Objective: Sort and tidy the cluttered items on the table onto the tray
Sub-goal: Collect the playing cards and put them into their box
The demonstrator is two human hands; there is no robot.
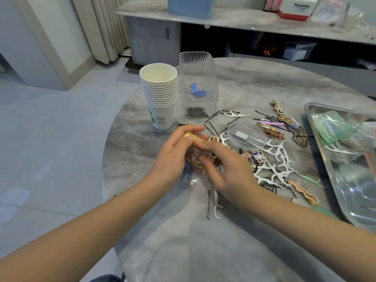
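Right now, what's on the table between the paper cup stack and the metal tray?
Head view: the clear plastic organizer beside the paper cup stack, then scattered bobby pins, white floss picks, a clear round lid and hair clips up to the metal tray.

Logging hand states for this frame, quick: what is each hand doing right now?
Left hand: fingers curled round a small card packet, holding it.
Right hand: fingers pinch the same packet's edge.
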